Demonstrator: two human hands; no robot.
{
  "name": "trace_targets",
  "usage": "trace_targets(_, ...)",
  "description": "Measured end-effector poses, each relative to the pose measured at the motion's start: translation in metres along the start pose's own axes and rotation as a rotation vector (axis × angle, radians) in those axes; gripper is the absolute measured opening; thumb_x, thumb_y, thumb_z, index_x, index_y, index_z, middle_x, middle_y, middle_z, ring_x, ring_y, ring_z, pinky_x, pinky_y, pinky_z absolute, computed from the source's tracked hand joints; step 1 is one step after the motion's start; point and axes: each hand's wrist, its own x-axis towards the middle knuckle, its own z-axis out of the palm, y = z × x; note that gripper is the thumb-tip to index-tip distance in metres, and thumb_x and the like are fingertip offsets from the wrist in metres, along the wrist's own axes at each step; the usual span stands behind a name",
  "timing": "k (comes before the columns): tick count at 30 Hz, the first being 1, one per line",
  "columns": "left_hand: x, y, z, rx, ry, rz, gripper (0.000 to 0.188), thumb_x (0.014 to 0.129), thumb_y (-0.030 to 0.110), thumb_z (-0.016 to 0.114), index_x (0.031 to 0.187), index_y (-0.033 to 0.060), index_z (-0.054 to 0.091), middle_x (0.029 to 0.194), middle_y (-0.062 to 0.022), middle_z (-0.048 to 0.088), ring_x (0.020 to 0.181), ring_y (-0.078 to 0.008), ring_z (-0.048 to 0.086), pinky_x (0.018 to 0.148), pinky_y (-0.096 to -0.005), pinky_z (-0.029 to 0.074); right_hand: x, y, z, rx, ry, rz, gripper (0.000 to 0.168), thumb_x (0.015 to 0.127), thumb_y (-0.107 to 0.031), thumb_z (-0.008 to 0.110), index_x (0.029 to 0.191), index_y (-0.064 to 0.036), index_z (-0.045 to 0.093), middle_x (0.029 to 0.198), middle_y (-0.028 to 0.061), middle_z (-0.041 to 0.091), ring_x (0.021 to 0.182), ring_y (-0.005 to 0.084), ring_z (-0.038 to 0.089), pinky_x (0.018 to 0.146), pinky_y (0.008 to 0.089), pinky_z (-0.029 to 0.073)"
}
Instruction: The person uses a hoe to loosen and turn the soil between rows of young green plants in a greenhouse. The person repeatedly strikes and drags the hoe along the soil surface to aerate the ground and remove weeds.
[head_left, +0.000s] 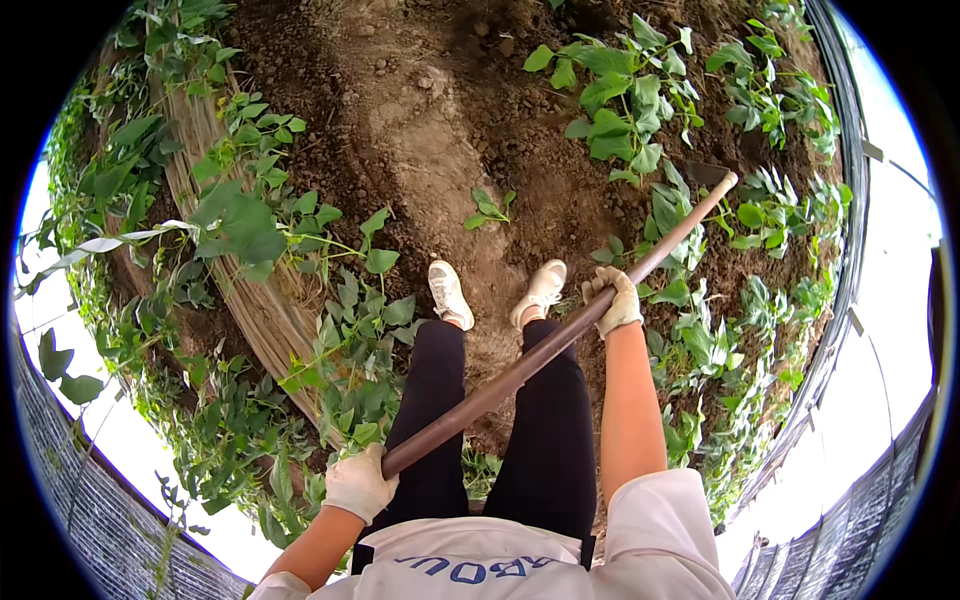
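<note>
A long-handled hoe (517, 367) slants across my legs, from lower left to upper right. Its handle end is in my left hand (362, 482), in a pale work glove near my left hip. Farther up the shaft, my right hand (616, 300), gloved too, grips the handle. The dark hoe blade (707, 174) lies low among leafy green plants (675, 217) on the right; whether it touches the soil I cannot tell. Brown soil (427, 150) lies before my feet.
My light shoes (448, 292) stand on a bare dirt path with a small leafy sprig (489, 210) ahead. A strip of sheeting (247, 300) and climbing vines run along the left. White twine (142, 234) crosses the vines. Dark netting (847, 225) edges the right.
</note>
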Motion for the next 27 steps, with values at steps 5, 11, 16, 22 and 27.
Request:
trace_targets(5,0.002,-0.007,0.0,-0.027,0.051,0.086,0.038,0.079,0.035,0.063,0.107,0.011,0.059,0.082,-0.0139,0.068,0.077,-0.0337,0.067,0.072,-0.0457,0.051,0.002,-0.004,0.008,-0.011,0.123,-0.054,0.014,0.086,-0.015,0.063,0.085,-0.005,0.053,0.067,0.0029,0.052,0.061,0.0172,0.057,0.067,0.0375,0.059)
trace_targets(11,0.037,-0.032,0.029,-0.112,0.122,0.131,0.037,0.073,0.034,0.064,0.104,0.0141,0.064,0.082,-0.0136,0.068,0.076,-0.0332,0.066,0.072,-0.0452,0.052,0.02,-0.011,0.019,0.028,0.14,0.046,0.02,0.085,-0.011,0.063,0.072,-0.01,0.048,0.055,-0.0017,0.049,0.042,0.0113,0.045,0.045,0.0284,0.048)
trace_targets(16,0.11,-0.093,0.08,-0.011,0.125,0.079,0.036,0.071,0.032,0.067,0.102,0.0134,0.065,0.084,-0.0123,0.068,0.08,-0.0319,0.066,0.075,-0.0443,0.051,-0.005,0.026,0.018,0.106,0.161,0.061,0.016,0.089,-0.014,0.055,0.075,-0.008,0.051,0.056,0.0006,0.048,0.043,0.0143,0.045,0.046,0.0317,0.047)
trace_targets(22,0.202,-0.002,0.107,-0.318,0.404,0.332,0.043,0.075,0.032,0.072,0.113,0.0128,0.064,0.097,-0.0149,0.067,0.093,-0.0343,0.063,0.085,-0.0405,0.05,-0.1,-0.086,0.028,0.088,0.104,-0.383,0.014,0.077,-0.002,0.058,0.09,-0.003,0.052,0.058,0.0049,0.051,0.044,0.0159,0.051,0.049,0.0347,0.055)
trace_targets(27,0.236,0.162,0.049,-0.329,0.201,0.55,0.034,0.078,0.034,0.069,0.102,0.01,0.065,0.088,-0.0144,0.067,0.083,-0.0307,0.065,0.074,-0.0349,0.05,-0.102,-0.163,0.03,0.094,0.113,-0.802,0.023,0.08,-0.003,0.065,0.097,-0.004,0.05,0.062,0.0047,0.051,0.043,0.0122,0.05,0.04,0.0261,0.051)
